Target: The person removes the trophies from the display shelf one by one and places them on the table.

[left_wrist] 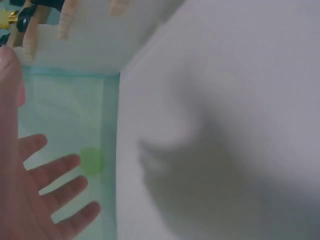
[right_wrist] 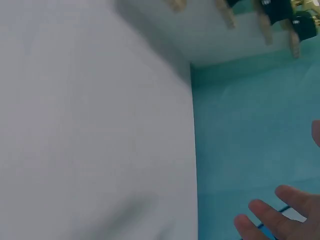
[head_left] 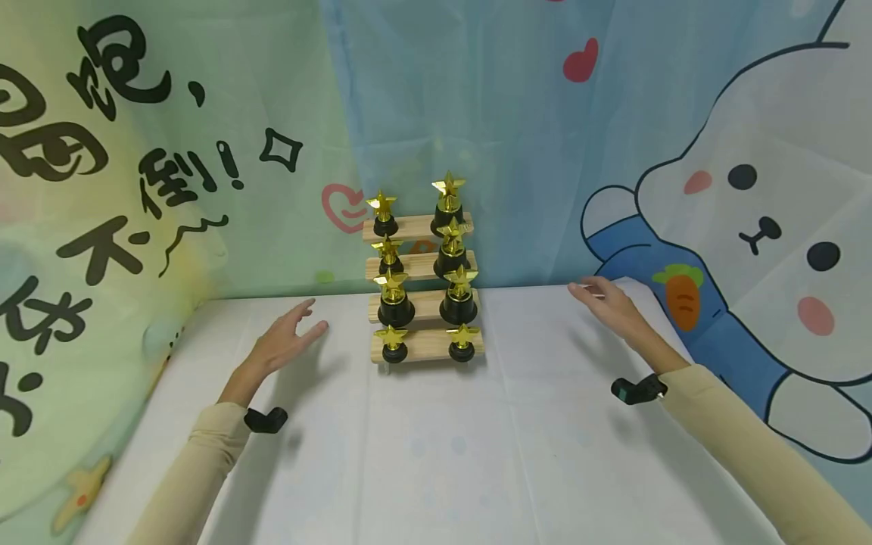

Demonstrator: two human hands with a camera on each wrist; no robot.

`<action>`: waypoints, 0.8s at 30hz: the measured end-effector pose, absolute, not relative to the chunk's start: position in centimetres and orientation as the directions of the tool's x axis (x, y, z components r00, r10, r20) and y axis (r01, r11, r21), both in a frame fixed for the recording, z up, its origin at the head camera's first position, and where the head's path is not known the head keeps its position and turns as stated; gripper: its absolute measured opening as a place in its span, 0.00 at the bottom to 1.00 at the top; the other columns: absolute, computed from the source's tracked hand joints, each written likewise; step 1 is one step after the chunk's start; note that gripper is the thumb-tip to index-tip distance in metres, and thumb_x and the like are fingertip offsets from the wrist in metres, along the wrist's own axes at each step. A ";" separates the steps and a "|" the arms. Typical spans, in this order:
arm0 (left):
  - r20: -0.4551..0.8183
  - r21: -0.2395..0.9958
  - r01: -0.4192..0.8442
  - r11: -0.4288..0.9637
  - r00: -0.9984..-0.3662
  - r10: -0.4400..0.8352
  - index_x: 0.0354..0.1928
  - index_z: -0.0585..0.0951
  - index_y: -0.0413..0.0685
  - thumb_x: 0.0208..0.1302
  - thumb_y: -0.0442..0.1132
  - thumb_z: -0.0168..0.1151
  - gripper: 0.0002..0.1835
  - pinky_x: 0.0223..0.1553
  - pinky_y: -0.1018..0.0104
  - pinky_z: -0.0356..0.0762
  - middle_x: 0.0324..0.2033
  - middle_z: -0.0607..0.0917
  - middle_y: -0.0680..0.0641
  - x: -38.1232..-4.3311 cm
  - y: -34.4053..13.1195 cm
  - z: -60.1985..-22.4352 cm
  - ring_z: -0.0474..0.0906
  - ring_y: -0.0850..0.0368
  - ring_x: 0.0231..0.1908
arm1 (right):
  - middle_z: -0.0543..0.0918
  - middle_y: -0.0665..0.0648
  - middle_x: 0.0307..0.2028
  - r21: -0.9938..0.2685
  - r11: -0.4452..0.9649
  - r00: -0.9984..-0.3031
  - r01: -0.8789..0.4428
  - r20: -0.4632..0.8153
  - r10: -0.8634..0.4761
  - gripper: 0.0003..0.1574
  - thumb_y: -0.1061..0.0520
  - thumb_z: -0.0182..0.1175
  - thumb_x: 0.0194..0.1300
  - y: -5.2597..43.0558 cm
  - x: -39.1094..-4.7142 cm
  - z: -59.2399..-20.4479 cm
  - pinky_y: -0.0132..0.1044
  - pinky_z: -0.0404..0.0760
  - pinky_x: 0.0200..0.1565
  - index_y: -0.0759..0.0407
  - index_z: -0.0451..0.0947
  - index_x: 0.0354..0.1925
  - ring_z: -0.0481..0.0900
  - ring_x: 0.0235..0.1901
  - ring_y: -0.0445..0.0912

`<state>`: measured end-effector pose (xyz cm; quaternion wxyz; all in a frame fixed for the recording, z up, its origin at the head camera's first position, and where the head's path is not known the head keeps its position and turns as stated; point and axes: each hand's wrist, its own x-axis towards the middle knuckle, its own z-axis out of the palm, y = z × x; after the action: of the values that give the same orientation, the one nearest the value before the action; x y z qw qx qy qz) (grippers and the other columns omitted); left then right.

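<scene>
My left hand [head_left: 282, 344] hovers over the table to the left of a small tiered wooden rack [head_left: 428, 344], its fingers spread and nothing in it. On the other side my right hand [head_left: 613, 306] is held out over the table, fingers loosely extended, also holding nothing. Several small trophies with gold stars and black bases stand in two columns on the rack's steps, such as a front left trophy [head_left: 393, 344] and a top right trophy [head_left: 448, 203]. In the left wrist view the spread fingers [left_wrist: 60, 165] show against the backdrop. The right wrist view catches a few fingertips [right_wrist: 257, 205] at its lower right.
A white cloth covers the table [head_left: 436, 454]. Behind it hangs a printed backdrop [head_left: 490, 136] with a cartoon rabbit and black lettering, close to the back of the rack. Black wrist straps [head_left: 266, 420] sit at both cuffs.
</scene>
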<state>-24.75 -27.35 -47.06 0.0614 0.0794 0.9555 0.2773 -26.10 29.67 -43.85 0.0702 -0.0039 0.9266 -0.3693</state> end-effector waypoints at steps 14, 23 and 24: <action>0.023 0.899 0.171 0.402 -0.938 0.347 0.70 0.64 0.47 0.77 0.45 0.45 0.24 0.57 0.47 0.75 0.67 0.70 0.37 -23.6 -23.6 -50.1 0.67 0.39 0.66 | 0.68 0.68 0.67 -0.907 0.389 -0.961 0.164 -0.236 -0.144 0.46 0.33 0.47 0.71 25.1 -24.5 -44.0 0.43 0.77 0.59 0.66 0.59 0.69 0.72 0.64 0.61; 0.050 0.967 0.133 0.218 -0.935 0.352 0.70 0.62 0.39 0.74 0.37 0.50 0.26 0.52 0.61 0.80 0.67 0.68 0.35 -23.2 -21.7 -52.8 0.66 0.35 0.66 | 0.69 0.68 0.65 -0.919 0.338 -0.924 0.203 -0.294 -0.244 0.40 0.37 0.51 0.71 20.2 -22.9 -43.9 0.45 0.76 0.60 0.65 0.63 0.66 0.78 0.58 0.56; 0.055 0.970 0.134 0.203 -0.934 0.354 0.70 0.62 0.37 0.74 0.36 0.51 0.26 0.51 0.63 0.80 0.67 0.68 0.34 -23.2 -21.5 -53.1 0.66 0.34 0.66 | 0.69 0.68 0.66 -0.918 0.341 -0.921 0.204 -0.298 -0.251 0.40 0.37 0.52 0.71 19.7 -22.8 -43.9 0.45 0.77 0.59 0.65 0.63 0.66 0.78 0.57 0.55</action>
<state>-23.17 -21.49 -53.05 0.0898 0.1583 0.7704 0.6111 -22.80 19.66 -43.88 0.1982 -0.0146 0.7945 -0.5739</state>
